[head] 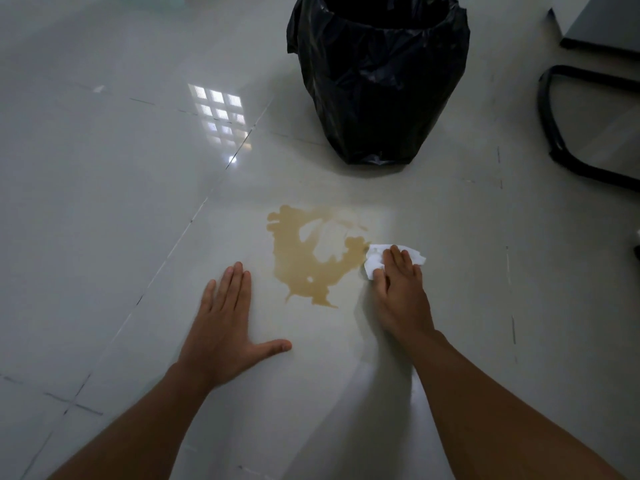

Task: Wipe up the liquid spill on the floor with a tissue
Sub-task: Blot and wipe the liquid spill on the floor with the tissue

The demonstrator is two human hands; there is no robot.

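A light brown liquid spill (pixel 304 268) spreads in an irregular patch over the glossy pale floor tiles. A crumpled white tissue (pixel 375 259) lies at the spill's right edge, touching it. My right hand (pixel 398 289) presses flat on top of the tissue, fingers together, covering most of it. My left hand (pixel 228 323) rests palm down on the bare floor left of the spill, fingers extended and thumb spread, holding nothing.
A bin lined with a black plastic bag (pixel 377 81) stands just beyond the spill. A black curved chair base (pixel 568 133) and a grey furniture piece (pixel 602 22) sit at the far right. Tile seams run diagonally across the floor on the left.
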